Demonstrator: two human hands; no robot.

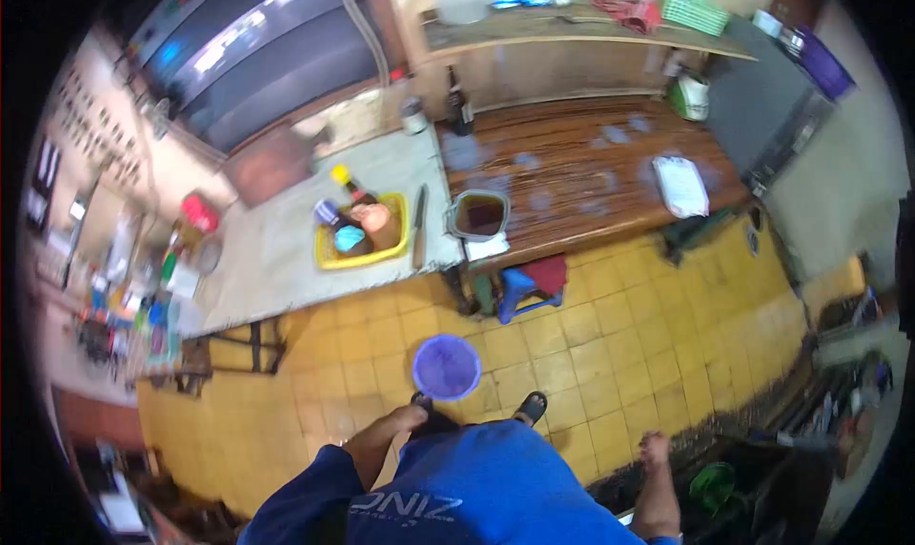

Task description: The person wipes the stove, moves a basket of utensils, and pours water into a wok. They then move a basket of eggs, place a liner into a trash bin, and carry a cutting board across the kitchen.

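My left hand (408, 418) hangs low in front of my body, over my dark-clothed leg and nearest the purple basin (447, 367) on the floor. Its fingers are small and blurred, so I cannot tell whether they are open. Off to the right, my right hand (654, 448) is held away from my body, fingers curled in and nothing showing in them. A green bowl-like thing (713, 488) lies below and right of that hand. My sandalled foot (533, 408) stands on the tiles just right of the basin.
Ahead, a pale counter (286, 292) bears a yellow basket (365, 262) of bottles and a knife (419, 226). The wooden table (572, 226) holds a container of dark liquid (479, 215), a bottle (459, 106) and a white tray-like item (681, 186). A blue stool (515, 292) stands beneath.
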